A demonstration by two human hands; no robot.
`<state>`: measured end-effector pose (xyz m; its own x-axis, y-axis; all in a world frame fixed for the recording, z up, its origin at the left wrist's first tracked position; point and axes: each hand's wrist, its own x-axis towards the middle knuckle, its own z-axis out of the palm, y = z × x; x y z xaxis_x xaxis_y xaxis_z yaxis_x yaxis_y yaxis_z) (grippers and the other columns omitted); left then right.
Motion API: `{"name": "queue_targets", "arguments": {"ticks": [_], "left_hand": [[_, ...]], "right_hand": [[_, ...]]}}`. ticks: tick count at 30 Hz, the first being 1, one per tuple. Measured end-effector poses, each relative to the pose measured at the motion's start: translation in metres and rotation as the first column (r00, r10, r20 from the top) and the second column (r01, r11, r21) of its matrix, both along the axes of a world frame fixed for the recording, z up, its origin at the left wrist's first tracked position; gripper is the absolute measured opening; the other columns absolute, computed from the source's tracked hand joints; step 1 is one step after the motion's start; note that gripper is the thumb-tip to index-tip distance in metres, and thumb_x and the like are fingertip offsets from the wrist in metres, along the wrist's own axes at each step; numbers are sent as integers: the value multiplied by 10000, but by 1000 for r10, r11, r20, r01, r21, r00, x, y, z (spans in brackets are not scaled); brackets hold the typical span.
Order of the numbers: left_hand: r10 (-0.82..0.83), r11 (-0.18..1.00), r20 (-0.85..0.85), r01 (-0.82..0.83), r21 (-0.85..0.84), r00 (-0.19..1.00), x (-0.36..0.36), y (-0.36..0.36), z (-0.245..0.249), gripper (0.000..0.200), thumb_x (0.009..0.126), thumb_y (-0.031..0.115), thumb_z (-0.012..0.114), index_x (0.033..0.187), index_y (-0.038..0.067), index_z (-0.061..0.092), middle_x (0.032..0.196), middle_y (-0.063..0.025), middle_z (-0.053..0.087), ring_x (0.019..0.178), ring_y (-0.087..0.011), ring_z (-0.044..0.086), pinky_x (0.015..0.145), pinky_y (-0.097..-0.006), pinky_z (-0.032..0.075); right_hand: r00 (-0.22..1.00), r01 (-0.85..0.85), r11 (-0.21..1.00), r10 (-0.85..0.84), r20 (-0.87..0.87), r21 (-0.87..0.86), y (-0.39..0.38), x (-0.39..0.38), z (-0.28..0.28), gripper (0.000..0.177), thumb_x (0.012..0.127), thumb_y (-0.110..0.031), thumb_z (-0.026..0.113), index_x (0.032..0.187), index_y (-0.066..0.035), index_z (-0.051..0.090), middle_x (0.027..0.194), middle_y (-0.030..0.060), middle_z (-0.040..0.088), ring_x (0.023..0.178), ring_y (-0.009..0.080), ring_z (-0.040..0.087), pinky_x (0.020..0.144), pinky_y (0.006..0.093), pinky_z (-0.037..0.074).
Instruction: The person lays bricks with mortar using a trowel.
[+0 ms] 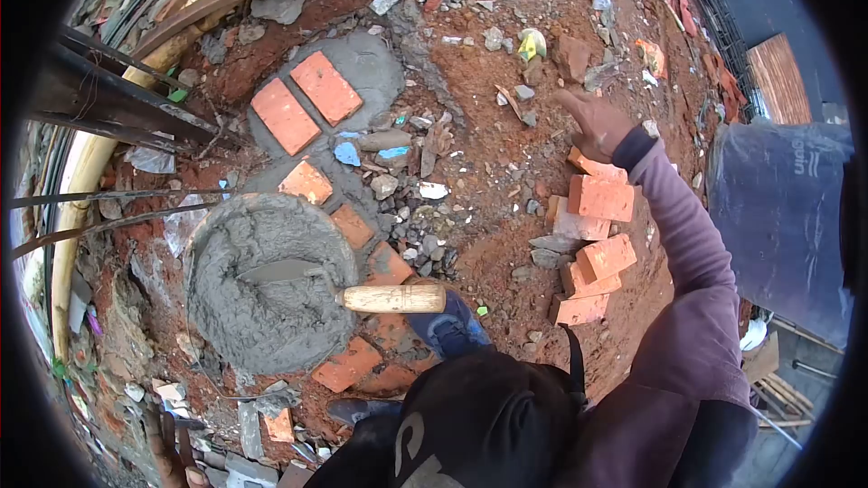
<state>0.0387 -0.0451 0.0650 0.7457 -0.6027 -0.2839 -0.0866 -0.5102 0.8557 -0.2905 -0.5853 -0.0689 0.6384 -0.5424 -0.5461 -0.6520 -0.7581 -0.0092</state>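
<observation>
My right hand (597,122), at the end of a purple sleeve, reaches out to the right with its fingers spread and nothing in them. It hovers at the top of a loose pile of red bricks (601,199). A trowel (393,298) with a wooden handle lies unheld, its blade sunk in a round heap of grey mortar (262,280). Red bricks (285,116) are set in mortar in a curve around the heap. What looks like my left hand (172,452) shows at the bottom left edge, mostly cut off.
Red earth with stones and rubble covers the ground. Steel bars (108,99) and curved pipes run along the left and top. My blue shoe (448,325) stands by the trowel handle. A dark sheet (787,217) hangs at the right.
</observation>
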Motion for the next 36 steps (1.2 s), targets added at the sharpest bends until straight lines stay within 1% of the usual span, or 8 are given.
{"name": "queue_targets", "arguments": {"ticks": [3,5,6,11,17,19,21,36], "left_hand": [[-23,1000,39,22,12,999,3,-19,3,675,945,371,565,1432,-49,359,1430,-211,424,1274,-373,447,897,-466,498],[-6,1000,12,6,-1,1000,3,-30,7,636,944,344,577,1420,-34,390,1410,-190,454,1258,-348,464,900,-462,492],[-24,999,94,21,26,995,23,-8,-17,827,875,485,612,1464,-18,323,1498,-206,349,1364,-364,367,1115,-497,286],[16,1000,81,-17,11,997,13,-19,-12,820,868,460,622,1439,-56,338,1486,-238,347,1362,-376,368,1106,-508,299],[185,983,80,-183,-23,980,18,9,-7,822,851,419,657,1452,-33,325,1487,-226,356,1354,-359,387,1114,-499,285],[193,981,136,-194,-8,972,21,11,-5,787,882,438,616,1461,-8,325,1488,-207,366,1356,-352,387,1116,-484,289],[257,966,121,-258,-7,959,20,6,-2,834,837,419,664,1446,-42,329,1482,-229,361,1352,-358,383,1110,-526,277],[388,909,138,-403,103,911,38,34,-26,745,925,438,567,1471,-1,314,1503,-162,352,1358,-320,376,1106,-444,323]], "right_hand": [[987,9,1000,-8,-159,3,32,-111,19,979,656,-122,748,1496,-209,253,1450,191,377,1315,423,377,1089,480,360],[985,-41,991,19,-173,-124,61,-160,-4,1063,624,-118,757,1520,-227,197,1439,188,380,1329,409,368,1108,462,336],[987,61,992,-76,-145,-107,72,-165,-9,1063,625,-114,753,1520,-209,188,1429,181,383,1329,400,366,1107,458,328],[993,90,980,-101,-53,-176,64,-178,-53,971,591,-195,784,1439,-97,321,1334,154,460,1245,364,444,1043,455,384],[935,196,978,-210,285,78,86,-48,6,1023,610,-279,804,1472,-82,290,1341,178,508,1226,380,503,1045,434,411],[806,209,914,-363,468,349,83,4,-25,1006,655,-300,795,1488,-78,276,1333,208,524,1205,390,530,1039,417,420],[804,120,952,-260,535,282,75,71,-61,932,687,-361,780,1472,-127,336,1267,212,567,1164,388,558,1011,423,436],[975,174,982,-162,151,-76,-25,312,-229,691,794,-545,639,1388,-225,489,1198,174,617,1106,319,604,941,437,485]]}}
